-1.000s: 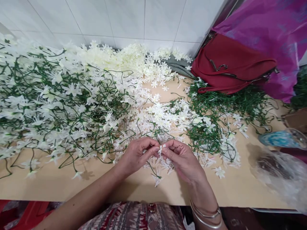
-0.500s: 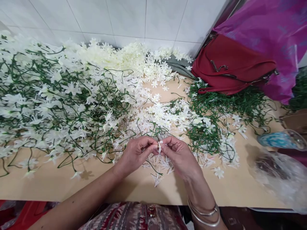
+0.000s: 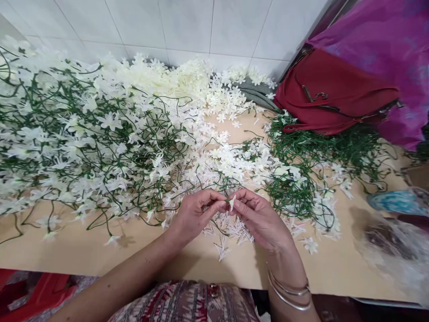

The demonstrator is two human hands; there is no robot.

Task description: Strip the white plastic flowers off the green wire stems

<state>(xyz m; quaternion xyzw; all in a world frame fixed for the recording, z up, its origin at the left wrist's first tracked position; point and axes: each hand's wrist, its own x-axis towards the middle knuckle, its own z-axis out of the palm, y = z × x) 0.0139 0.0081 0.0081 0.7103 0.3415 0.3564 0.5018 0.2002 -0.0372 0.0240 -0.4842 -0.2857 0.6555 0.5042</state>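
Both hands meet over the near middle of the table, fingertips almost touching. My left hand (image 3: 197, 212) is closed in a pinch on a thin green stem. Between thumb and forefinger my right hand (image 3: 263, 217) grips a small white artificial flower (image 3: 231, 203), which sits at the stem's end. Below and behind my hands lie many thin white stamen pieces (image 3: 234, 228). Just beyond them is a heap of loose white blossoms (image 3: 231, 163). Loose green stems (image 3: 291, 192) are bunched to the right of my right hand.
A large pile of stemmed white flowers (image 3: 83, 147) covers the table's left. Cream blossoms (image 3: 187, 78) lie along the tiled wall (image 3: 187, 27). At the right are a red bag (image 3: 338, 89), a purple plastic bag (image 3: 385, 40), a blue-patterned cup (image 3: 395, 202) and a clear plastic bag (image 3: 385, 250).
The white flower between my fingertips now points downward, with green stem showing between my hands. My right hand has turned slightly. The whole view has shifted a little.
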